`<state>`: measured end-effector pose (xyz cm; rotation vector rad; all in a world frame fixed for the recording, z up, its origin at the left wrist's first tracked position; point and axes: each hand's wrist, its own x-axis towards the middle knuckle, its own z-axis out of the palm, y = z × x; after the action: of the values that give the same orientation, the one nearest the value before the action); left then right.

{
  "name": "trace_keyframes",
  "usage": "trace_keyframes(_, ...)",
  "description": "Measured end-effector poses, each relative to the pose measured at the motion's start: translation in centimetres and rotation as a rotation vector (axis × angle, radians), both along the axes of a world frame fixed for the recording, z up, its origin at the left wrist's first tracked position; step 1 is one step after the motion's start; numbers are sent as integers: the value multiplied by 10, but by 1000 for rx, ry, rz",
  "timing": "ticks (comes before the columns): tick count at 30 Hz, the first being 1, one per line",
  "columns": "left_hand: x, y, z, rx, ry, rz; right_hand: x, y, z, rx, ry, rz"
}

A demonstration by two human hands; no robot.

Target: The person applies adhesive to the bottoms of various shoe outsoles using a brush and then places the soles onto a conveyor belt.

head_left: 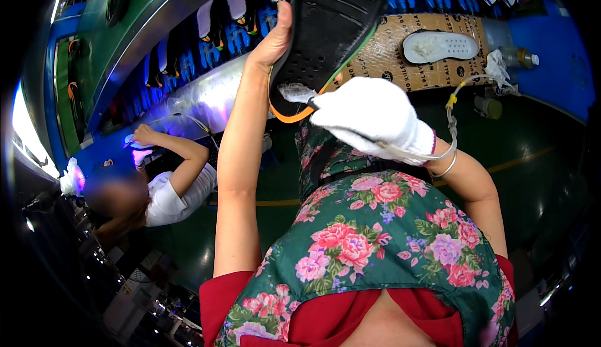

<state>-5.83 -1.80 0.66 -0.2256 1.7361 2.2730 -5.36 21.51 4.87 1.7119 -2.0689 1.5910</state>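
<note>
A black shoe sole [332, 34] with an orange and green edge is tilted up in front of me, its top end cut off by the picture's edge. My left hand [273, 43] grips it along its left side; the fingers behind it are hidden. In a white knit glove, my right hand [375, 118] is closed round a brush. The pale bristles of the brush [295, 93] press on the inside of the sole's rounded near end. A clear tube [452, 128] with a yellow fitting [451, 101] runs by my right wrist.
A whitish sole [441, 47] lies on a printed cardboard sheet [410, 28] at the right, near a clear bottle [523, 58] and a crumpled white cloth [498, 68]. Blue racks with shoe parts [238, 39] line the far side. Another person [178, 190] works at the left.
</note>
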Motion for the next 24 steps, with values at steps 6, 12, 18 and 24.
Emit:
trace_keyframes(6,-5,5,5,-93,-70,-141,2,-5,-3,-14,-302,124)
trace_keyframes(12,-15,13,18,-260,-101,-345,5,-5,-1,30,-175,37)
trace_keyframes(18,-16,22,18,-439,-141,-442,-2,-5,3,48,-417,68)
trace_keyframes(24,-21,25,28,-660,-151,-593,-5,-6,-4,66,-410,100)
